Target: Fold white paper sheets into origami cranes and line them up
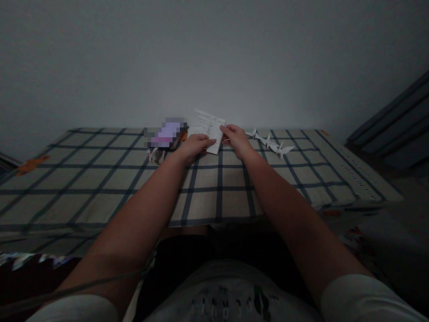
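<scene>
Both of my hands hold a white sheet of paper [214, 130] with lines of print or writing on it, partly folded, above the far part of the table. My left hand [196, 146] grips its lower left part, thumb on top. At the right edge, my right hand [235, 137] pinches the paper between thumb and fingers. Some of the paper behind my left hand is hidden. To the right of my right hand, several folded white paper cranes [281, 149] lie in a slanting row.
A checked cloth [201, 192] covers the table, which stands against a grey wall [214, 58]. Left of my hands lies a purple, blurred-out object [167, 134], with a small pale item [156, 155] at its near end. Dark slatted panels [395, 116] stand at the right.
</scene>
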`<state>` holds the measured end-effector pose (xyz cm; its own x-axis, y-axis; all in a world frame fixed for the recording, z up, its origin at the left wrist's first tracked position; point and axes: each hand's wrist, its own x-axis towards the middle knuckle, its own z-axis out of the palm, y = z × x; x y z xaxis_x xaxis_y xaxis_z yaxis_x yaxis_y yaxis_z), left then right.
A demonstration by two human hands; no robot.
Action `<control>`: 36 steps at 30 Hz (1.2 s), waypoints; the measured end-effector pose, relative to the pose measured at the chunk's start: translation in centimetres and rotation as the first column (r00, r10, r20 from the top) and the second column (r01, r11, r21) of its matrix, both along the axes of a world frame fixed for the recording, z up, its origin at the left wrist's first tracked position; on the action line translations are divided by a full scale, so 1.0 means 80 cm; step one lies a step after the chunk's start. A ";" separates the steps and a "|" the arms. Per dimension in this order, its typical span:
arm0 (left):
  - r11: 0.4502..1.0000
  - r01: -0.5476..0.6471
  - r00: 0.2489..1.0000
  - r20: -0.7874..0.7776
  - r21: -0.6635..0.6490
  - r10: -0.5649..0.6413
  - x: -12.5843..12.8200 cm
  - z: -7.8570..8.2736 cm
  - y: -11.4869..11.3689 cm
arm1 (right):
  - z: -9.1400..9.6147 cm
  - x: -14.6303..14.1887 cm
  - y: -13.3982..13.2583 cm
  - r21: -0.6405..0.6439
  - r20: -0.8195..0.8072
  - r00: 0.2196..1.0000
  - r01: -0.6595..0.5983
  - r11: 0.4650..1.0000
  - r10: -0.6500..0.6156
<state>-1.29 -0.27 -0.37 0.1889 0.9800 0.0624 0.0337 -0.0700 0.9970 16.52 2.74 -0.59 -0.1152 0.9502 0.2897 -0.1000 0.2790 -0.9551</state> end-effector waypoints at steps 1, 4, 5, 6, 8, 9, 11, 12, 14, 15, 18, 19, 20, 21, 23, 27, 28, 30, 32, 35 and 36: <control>1.000 -0.009 1.000 -0.009 -0.006 0.009 0.000 0.000 0.000 | -0.002 0.000 0.001 0.013 0.009 1.000 -0.003 1.000 0.003; 0.999 -0.031 0.998 0.046 0.013 0.030 0.000 0.000 0.001 | -0.006 0.000 0.003 0.029 0.028 0.999 -0.018 0.999 0.017; 0.998 -0.049 0.996 0.070 0.033 0.047 0.000 0.001 0.002 | -0.005 -0.001 0.003 0.033 0.032 0.999 -0.025 0.999 0.024; 0.996 -0.073 0.994 0.086 0.057 0.068 0.000 0.002 0.002 | -0.004 -0.001 0.002 0.035 0.036 0.999 -0.030 0.999 0.029; 0.987 -0.123 0.989 0.097 0.102 0.113 0.000 0.003 0.003 | -0.002 -0.001 0.000 0.034 0.045 0.999 -0.033 0.999 0.031; 0.984 -0.139 0.987 0.099 0.116 0.128 0.000 0.004 0.003 | -0.001 -0.002 -0.001 0.033 0.049 0.998 -0.031 0.999 0.029; 0.981 -0.150 0.985 0.104 0.120 0.138 0.001 0.004 0.003 | 0.001 -0.002 -0.004 0.037 0.050 0.999 -0.023 0.999 0.021; 0.983 -0.146 0.985 0.110 0.115 0.133 0.001 0.003 0.003 | 0.002 -0.002 -0.005 0.041 0.048 0.999 -0.016 0.999 0.014; 0.987 -0.127 0.986 0.120 0.096 0.115 0.002 0.002 0.004 | 0.002 -0.002 -0.006 0.044 0.038 0.999 -0.002 0.999 0.001; 0.991 -0.109 0.988 0.114 0.080 0.100 0.002 0.001 0.004 | 0.002 -0.002 -0.006 0.044 0.032 0.999 0.006 0.999 -0.008; 0.999 -0.040 0.997 0.066 0.015 0.039 0.003 -0.003 0.006 | 0.000 -0.001 -0.004 0.060 0.033 0.999 0.032 0.998 -0.034; 1.000 -0.016 0.998 0.054 0.001 0.016 0.004 -0.005 0.006 | -0.001 0.000 -0.003 0.079 0.043 0.998 0.041 0.996 -0.045; 1.000 0.004 0.999 0.053 -0.001 -0.004 0.005 -0.006 0.007 | -0.002 0.000 -0.002 0.106 0.058 0.997 0.052 0.993 -0.058; 1.000 0.020 0.998 0.061 0.007 -0.021 0.007 -0.008 0.007 | -0.002 0.001 -0.001 0.136 0.076 0.994 0.062 0.989 -0.073; 0.999 0.030 0.996 0.089 0.044 -0.033 0.012 -0.011 0.005 | -0.003 0.001 0.001 0.187 0.106 0.988 0.087 0.979 -0.108; 0.997 0.035 0.996 0.083 0.068 -0.041 0.023 -0.014 -0.001 | -0.006 0.001 0.004 0.228 0.177 0.971 0.121 0.966 -0.163; 0.997 0.039 0.996 0.080 0.069 -0.044 0.025 -0.013 -0.003 | -0.007 0.001 0.004 0.250 0.203 0.961 0.132 0.959 -0.185; 0.997 0.044 0.996 0.072 0.068 -0.049 0.028 -0.012 -0.007 | -0.007 0.001 0.003 0.308 0.246 0.939 0.159 0.938 -0.240; 0.997 0.042 0.998 0.054 0.064 -0.045 0.030 -0.011 -0.010 | -0.007 0.001 0.001 0.353 0.261 0.924 0.177 0.919 -0.279; 0.997 0.031 1.000 -0.009 0.068 -0.030 0.031 -0.011 -0.012 | -0.008 0.000 -0.002 0.358 0.272 0.916 0.187 0.915 -0.294; 0.997 0.028 0.999 -0.029 0.078 -0.026 0.032 -0.011 -0.012 | -0.008 -0.001 -0.003 0.353 0.275 0.915 0.190 0.916 -0.295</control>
<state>1.23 -1.25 -1.24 0.2179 0.9669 0.1329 0.0585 -0.1489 0.9871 16.44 2.51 -1.22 -0.0283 0.8264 0.5623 0.3017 0.5434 -0.7834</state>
